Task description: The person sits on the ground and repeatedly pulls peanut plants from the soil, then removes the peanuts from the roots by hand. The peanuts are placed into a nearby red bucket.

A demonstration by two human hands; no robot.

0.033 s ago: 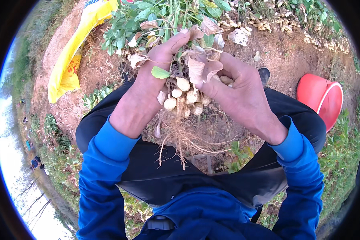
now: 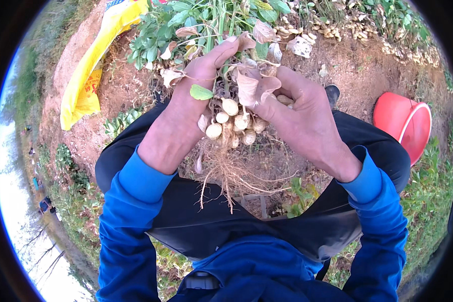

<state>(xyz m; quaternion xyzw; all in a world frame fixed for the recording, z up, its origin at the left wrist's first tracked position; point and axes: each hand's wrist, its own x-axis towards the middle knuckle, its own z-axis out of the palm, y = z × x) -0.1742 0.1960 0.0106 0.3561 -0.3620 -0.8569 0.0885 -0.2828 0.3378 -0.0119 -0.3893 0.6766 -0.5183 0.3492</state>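
Observation:
Between my knees hangs an uprooted peanut plant (image 2: 219,25), leaves up at the far side and thin tangled roots (image 2: 228,168) toward me. My left hand (image 2: 183,108) is closed around its stems, thumb pointing up along them. A cluster of pale peanut pods (image 2: 230,106) dangles below the stems, between both hands. My right hand (image 2: 307,118) is curled at the right of the cluster, with a few peanuts (image 2: 285,100) showing inside its fingers. Dry brown leaves (image 2: 247,88) cover the right fingertips, so their exact contact with the pods is hidden.
A red bucket (image 2: 395,118) lies tipped on the soil beyond my right knee. At the far left is a yellow sack (image 2: 80,95). More pulled peanut plants with pods (image 2: 329,30) lie along the far right. A dark shoe (image 2: 332,95) shows past my right hand.

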